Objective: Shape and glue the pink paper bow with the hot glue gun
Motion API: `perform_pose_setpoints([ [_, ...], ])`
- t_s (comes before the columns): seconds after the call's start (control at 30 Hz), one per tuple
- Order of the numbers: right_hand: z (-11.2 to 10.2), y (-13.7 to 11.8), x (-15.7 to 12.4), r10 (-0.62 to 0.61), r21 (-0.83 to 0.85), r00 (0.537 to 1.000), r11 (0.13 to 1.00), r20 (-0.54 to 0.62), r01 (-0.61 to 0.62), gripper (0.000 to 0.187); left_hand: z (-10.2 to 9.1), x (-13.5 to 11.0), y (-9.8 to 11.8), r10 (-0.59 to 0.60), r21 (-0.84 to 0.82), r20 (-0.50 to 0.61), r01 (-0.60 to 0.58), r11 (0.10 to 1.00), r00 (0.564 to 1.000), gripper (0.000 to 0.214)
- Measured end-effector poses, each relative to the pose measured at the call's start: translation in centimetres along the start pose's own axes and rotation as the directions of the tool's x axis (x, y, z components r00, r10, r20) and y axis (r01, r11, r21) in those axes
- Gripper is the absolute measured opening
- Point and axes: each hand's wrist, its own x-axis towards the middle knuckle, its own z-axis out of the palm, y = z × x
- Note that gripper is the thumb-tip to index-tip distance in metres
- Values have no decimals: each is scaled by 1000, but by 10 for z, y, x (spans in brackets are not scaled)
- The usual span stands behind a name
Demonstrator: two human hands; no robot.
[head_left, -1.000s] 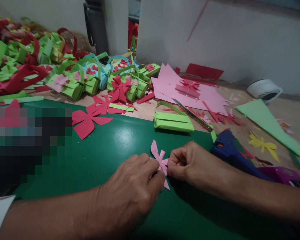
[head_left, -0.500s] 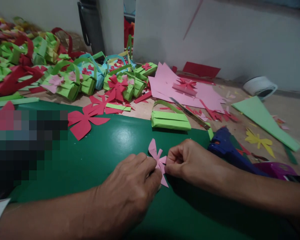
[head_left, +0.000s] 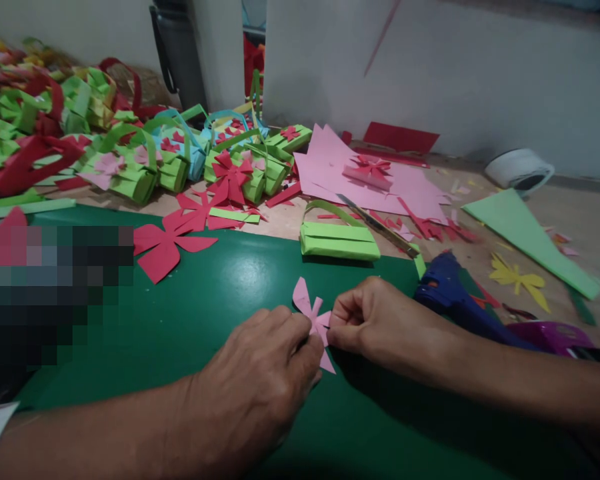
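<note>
Between my two hands is a pink paper bow (head_left: 303,297) with pointed tails, just above the green mat (head_left: 200,307). My left hand (head_left: 275,360) pinches its left side, and the fingers hide part of it. At its right edge, my right hand (head_left: 363,320) has thumb and forefinger closed on a small loop of the same bow. Beyond my hands stands a light green paper bag (head_left: 339,241) with a thin handle. A red paper flower shape (head_left: 165,247) lies flat to the left.
Blue glue gun (head_left: 443,283) lies beside my right forearm. Scissors (head_left: 380,227) rest near pink paper sheets (head_left: 323,167). Several finished paper bags (head_left: 135,177) crowd the back left by a dark bottle (head_left: 177,57). A white tape roll (head_left: 517,168) and a yellow paper bow (head_left: 517,277) are on the right.
Both hands keep their pinch on the pink bow, almost unmoved. The whole view has shifted very slightly.
</note>
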Motion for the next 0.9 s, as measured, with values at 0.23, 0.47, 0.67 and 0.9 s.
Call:
perform_pose_setpoints([
  [0.23, -1, -1, 0, 4, -25, 1000, 1000, 1, -4, 17, -1, 0, 0, -9, 12, 36, 8, 1000, 999, 18],
  [0.47, 0, -1, 0, 8, -32, 1000, 999, -4, -8, 18, -5, 3, 2, -22, 21, 76, 20, 1000, 997, 20],
  [0.67, -1, -3, -1, 36, -41, 999, 999, -6, -36, 17, -5, 4, 3, -40, 15, 115, 38, 999, 993, 21],
  [0.9, -1, -2, -2, 31, -69, 1000, 997, -7, -31, 19, -6, 5, 3, -62, 34, 168, 57, 998, 984, 23],
])
